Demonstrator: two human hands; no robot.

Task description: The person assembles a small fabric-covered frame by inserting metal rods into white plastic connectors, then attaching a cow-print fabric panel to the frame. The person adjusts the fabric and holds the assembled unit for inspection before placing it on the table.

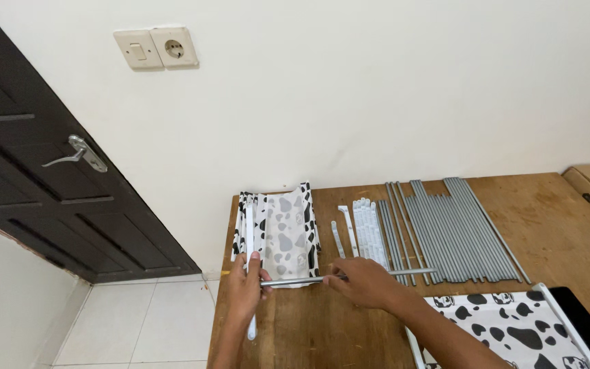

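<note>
Both hands lie closed on one slim grey metal rod [349, 277], held level and crosswise over the near edge of the wooden tabletop [554, 225]. The left hand [247, 290] pinches its end against a folded cow-print fabric sleeve [285, 236], as if lining the two up; the right hand [367, 281] steadies the middle. Sorted grey rods [459, 229] and white plastic strips [367, 232] lie in parallel rows further right, within reach.

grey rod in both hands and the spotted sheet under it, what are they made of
Grey rod: probably metal tubing, judging by its smooth, pale sheen and thin, straight shape; plastic is possible. Spotted sheet: looks like thin fabric, matte, with soft folds at its edges.
</note>
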